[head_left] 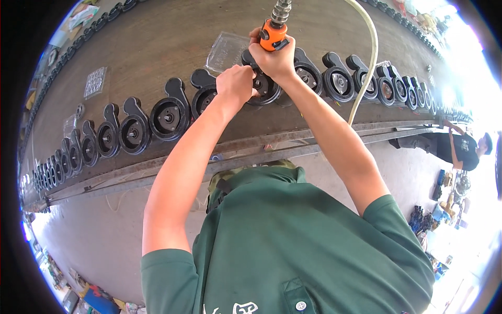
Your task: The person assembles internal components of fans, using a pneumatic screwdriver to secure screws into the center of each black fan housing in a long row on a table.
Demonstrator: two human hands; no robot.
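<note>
My right hand [274, 57] is wrapped round an orange air screwdriver [273, 35], held upright over a black snail-shaped blower housing [265, 90]. The screwdriver's tip is hidden behind my hand. On the left edge of that same housing my left hand [236, 83] is closed, its fingertips partly out of sight at the metal centre. Similar housings stand on either side: one [203, 97] is partly covered by my left forearm, another [307, 75] lies just right of my right wrist. Each shows a round metal plate inside a black ring.
A long row of blower housings [170, 118] runs along the near edge of the brown table [151, 47]. Clear plastic trays [226, 51] lie behind it. A pale hose [372, 57] arcs down at the right. Another person [463, 149] stands at the far right.
</note>
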